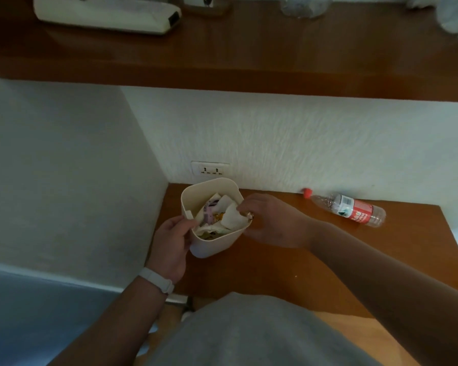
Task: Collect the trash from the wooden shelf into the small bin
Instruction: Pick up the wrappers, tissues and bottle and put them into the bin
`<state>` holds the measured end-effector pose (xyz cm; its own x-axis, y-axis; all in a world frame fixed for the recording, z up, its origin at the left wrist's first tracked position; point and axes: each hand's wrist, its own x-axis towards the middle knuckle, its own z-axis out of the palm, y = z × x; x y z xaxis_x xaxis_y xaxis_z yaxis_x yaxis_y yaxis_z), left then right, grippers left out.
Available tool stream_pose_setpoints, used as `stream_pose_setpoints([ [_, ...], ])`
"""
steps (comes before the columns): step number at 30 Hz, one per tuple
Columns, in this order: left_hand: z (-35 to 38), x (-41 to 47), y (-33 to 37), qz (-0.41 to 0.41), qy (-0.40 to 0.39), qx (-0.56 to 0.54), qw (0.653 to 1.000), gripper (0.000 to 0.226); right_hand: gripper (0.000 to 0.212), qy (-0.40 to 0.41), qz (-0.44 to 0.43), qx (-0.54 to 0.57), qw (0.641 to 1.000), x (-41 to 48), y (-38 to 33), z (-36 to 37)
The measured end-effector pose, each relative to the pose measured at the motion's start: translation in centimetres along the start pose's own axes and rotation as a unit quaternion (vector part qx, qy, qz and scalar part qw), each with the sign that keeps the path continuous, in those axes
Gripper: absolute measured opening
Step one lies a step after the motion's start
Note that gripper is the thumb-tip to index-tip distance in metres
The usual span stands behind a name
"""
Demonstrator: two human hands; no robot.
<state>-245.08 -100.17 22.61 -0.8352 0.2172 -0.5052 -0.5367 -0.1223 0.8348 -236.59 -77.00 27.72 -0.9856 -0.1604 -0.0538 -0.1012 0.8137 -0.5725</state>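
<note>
Both hands flank small bin [214, 241]; right hand [271, 220] pinching wrapper [249, 214].

A domestic or hotel-type room is indicated. White textured walls [302, 143] are met in a corner by a wooden counter [302, 260], above which a wooden shelf [249, 56] is fixed. A double wall socket [210, 170] is set just above the counter. Household litter is seen: a small bin [217, 241] filled with crumpled tissue and wrappers, and a plastic water bottle [349, 210] laid on its side.
</note>
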Motion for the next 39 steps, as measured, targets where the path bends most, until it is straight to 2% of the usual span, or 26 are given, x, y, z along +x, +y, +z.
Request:
stream_pose_setpoints([
  [2, 1.0, 0.0, -0.2, -0.003, 0.000, 0.005, 1.000, 0.028, 0.050, 0.016, 0.012, 0.033, 0.999, -1.3, 0.9, -0.6],
  [4, 2.3, 0.0, -0.6, -0.001, -0.007, 0.014, 1.000, 0.023, 0.053, 0.034, 0.041, 0.045, 0.998, -2.9, 2.4, -1.2],
  [6, 3.6, 0.1, -1.0, 0.002, -0.016, 0.026, 1.000, 0.015, 0.055, 0.045, 0.096, 0.056, 0.993, -4.6, 4.8, -1.6],
  [10, 6.5, 0.2, -1.9, -0.001, -0.030, 0.046, 0.998, 0.013, 0.048, 0.074, 0.229, 0.133, 0.962, -8.2, 11.4, -1.7],
  [14, 9.7, 0.3, -3.1, -0.007, -0.030, 0.064, 0.997, 0.010, 0.048, 0.107, 0.313, 0.027, 0.943, -10.5, 18.3, -1.2],
  [18, 12.5, 0.2, -4.2, -0.007, -0.039, 0.089, 0.995, 0.010, 0.051, 0.086, 0.390, -0.112, 0.910, -11.9, 23.6, -1.3],
  [21, 13.9, 0.2, -4.7, -0.006, -0.035, 0.112, 0.993, 0.011, 0.052, 0.082, 0.388, -0.136, 0.908, -12.5, 26.1, -1.3],
  [24, 14.7, 0.1, -4.9, -0.012, -0.024, 0.134, 0.991, 0.013, 0.059, 0.042, 0.386, -0.172, 0.905, -12.2, 27.5, -1.3],
  [29, 15.3, 0.3, -4.9, -0.017, -0.010, 0.158, 0.987, 0.016, 0.075, -0.010, 0.385, -0.166, 0.908, -12.0, 28.6, -0.8],
  [33, 15.2, 0.8, -4.8, -0.011, -0.004, 0.174, 0.985, 0.016, 0.074, 0.010, 0.353, -0.127, 0.927, -11.9, 27.5, -0.8],
  [39, 14.8, 1.7, -4.7, -0.001, 0.000, 0.184, 0.983, 0.018, 0.077, 0.104, 0.238, -0.011, 0.966, -12.1, 22.4, -5.7],
])
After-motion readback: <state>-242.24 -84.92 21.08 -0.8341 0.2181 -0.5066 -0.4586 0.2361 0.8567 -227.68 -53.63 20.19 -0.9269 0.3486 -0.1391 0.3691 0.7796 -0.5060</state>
